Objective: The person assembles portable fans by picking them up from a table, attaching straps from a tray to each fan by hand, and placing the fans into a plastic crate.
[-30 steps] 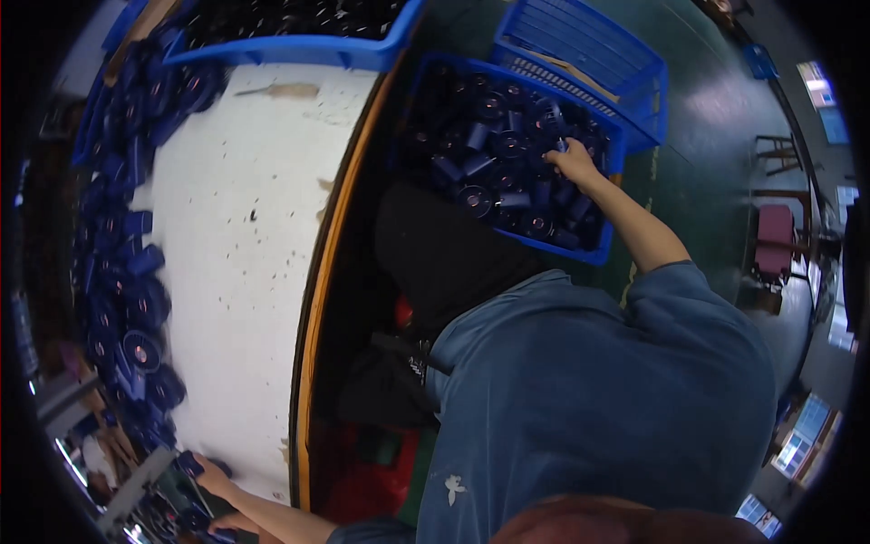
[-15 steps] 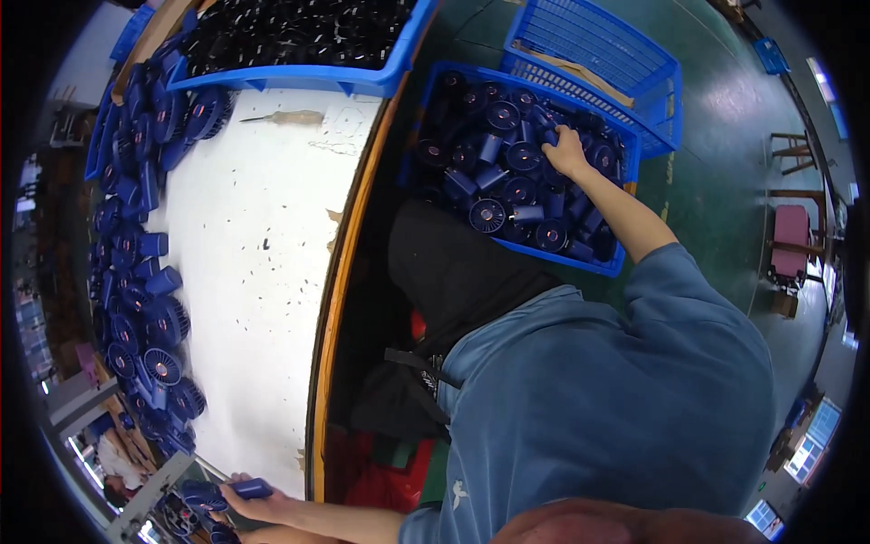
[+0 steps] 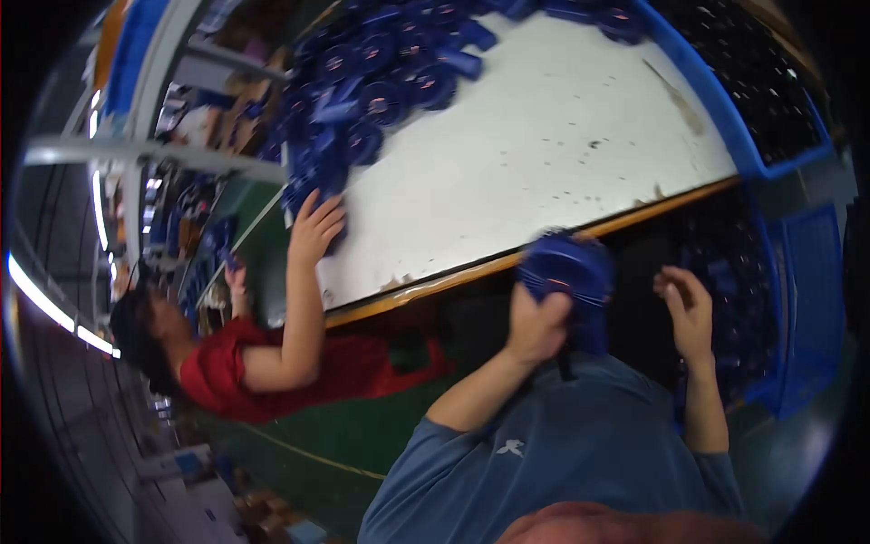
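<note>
Evidently, left hand [image 3: 537, 328] held blue fan [image 3: 582, 267] in closed grip, presumably for steadiness; right hand [image 3: 691, 313] hovered near blue crate [image 3: 809, 304], grip half-curled, nothing visibly held.

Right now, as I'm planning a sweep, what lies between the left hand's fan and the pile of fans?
The head view shows white tabletop with dark specks between that fan and the pile.

Left hand [image 3: 536, 326] grips blue fan [image 3: 573, 265]; right hand [image 3: 691, 315] loosely curled.
</note>
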Motion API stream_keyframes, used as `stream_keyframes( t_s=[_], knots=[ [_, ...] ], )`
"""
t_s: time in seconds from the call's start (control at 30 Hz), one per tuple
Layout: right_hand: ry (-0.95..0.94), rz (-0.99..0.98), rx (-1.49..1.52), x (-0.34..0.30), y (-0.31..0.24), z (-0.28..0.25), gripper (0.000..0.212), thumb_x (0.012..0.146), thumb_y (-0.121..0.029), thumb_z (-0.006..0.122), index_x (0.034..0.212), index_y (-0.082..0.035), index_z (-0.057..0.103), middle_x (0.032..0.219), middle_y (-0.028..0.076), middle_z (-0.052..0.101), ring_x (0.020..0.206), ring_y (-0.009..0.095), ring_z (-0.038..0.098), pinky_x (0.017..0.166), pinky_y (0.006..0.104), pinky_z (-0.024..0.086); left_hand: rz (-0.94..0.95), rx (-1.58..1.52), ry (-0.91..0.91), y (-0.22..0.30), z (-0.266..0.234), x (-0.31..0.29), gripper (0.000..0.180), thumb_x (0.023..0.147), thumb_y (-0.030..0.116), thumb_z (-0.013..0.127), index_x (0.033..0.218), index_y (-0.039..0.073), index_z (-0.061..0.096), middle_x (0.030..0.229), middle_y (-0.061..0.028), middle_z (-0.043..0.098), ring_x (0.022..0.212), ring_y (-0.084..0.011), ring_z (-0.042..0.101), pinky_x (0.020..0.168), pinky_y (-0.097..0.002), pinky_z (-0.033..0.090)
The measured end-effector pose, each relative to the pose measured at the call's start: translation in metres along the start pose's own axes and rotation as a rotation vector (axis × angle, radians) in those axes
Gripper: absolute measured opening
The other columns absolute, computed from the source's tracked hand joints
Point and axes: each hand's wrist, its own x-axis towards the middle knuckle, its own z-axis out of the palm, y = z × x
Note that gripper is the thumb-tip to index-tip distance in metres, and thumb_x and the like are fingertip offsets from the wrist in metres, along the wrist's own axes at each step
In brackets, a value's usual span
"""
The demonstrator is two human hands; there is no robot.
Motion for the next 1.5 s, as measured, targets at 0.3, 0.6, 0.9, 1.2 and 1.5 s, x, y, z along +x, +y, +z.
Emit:
stream_keyframes(
  t_s=[0.3, 0.6, 0.9, 1.2, 1.5],
  knots=[
    [-0.416, 0.015, 0.210, -0.015, -0.041, 0.070, 0.054, 0.083, -0.010, 0.073, 0.130, 0.004, 0.050, 0.118, 0.009, 0.062, 0.108, 0.014, 0.057, 0.096, 0.0301, 0.045, 0.212, 0.229, 0.063, -0.012, 0.015, 0.003, 0.071, 0.087, 0.034, 0.075, 0.138, 0.001, 0.039, 0.123, -0.0097, 0.055, 0.112, -0.0155, 0.056, 0.099, -0.0304, 0.044],
    [-0.349, -0.474, -0.325, -0.017, -0.054, 0.110, 0.037, 0.078, -0.011, 0.077, 0.107, 0.003, 0.058, 0.085, 0.013, 0.066, 0.071, 0.023, 0.065, 0.067, 0.0320, 0.053, 0.010, 0.145, 0.224, 0.012, 0.005, 0.000, 0.040, 0.100, 0.035, 0.055, 0.118, -0.001, 0.058, 0.104, -0.0102, 0.066, 0.094, -0.0158, 0.065, 0.085, -0.0297, 0.053],
    [-0.511, -0.656, -0.590, 0.010, -0.093, 0.111, 0.038, 0.078, -0.022, 0.077, 0.101, 0.000, 0.058, 0.081, 0.019, 0.065, 0.069, 0.036, 0.066, 0.062, 0.0400, 0.055, -0.229, -0.221, 0.115, 0.023, -0.010, 0.004, 0.061, 0.100, 0.055, 0.040, 0.123, 0.002, 0.059, 0.109, -0.0181, 0.068, 0.104, -0.0280, 0.066, 0.094, -0.0399, 0.053],
    [-0.606, -0.640, -0.544, 0.026, -0.099, 0.114, 0.035, 0.076, -0.021, 0.079, 0.097, 0.000, 0.059, 0.080, 0.017, 0.065, 0.070, 0.036, 0.067, 0.063, 0.0387, 0.055, -0.115, -0.188, 0.178, 0.020, -0.020, -0.004, 0.066, 0.100, 0.060, 0.037, 0.124, 0.002, 0.057, 0.111, -0.0171, 0.066, 0.106, -0.0267, 0.064, 0.098, -0.0398, 0.050],
    [-0.547, -0.516, -0.407, 0.030, -0.104, 0.117, 0.035, 0.078, -0.020, 0.078, 0.099, 0.000, 0.058, 0.085, 0.018, 0.066, 0.073, 0.037, 0.068, 0.065, 0.0378, 0.055, -0.076, 0.003, -0.232, 0.025, -0.013, -0.011, 0.100, 0.081, 0.064, 0.067, 0.148, 0.001, 0.029, 0.147, -0.0201, 0.039, 0.138, -0.0284, 0.039, 0.114, -0.0424, 0.032]
  ],
)
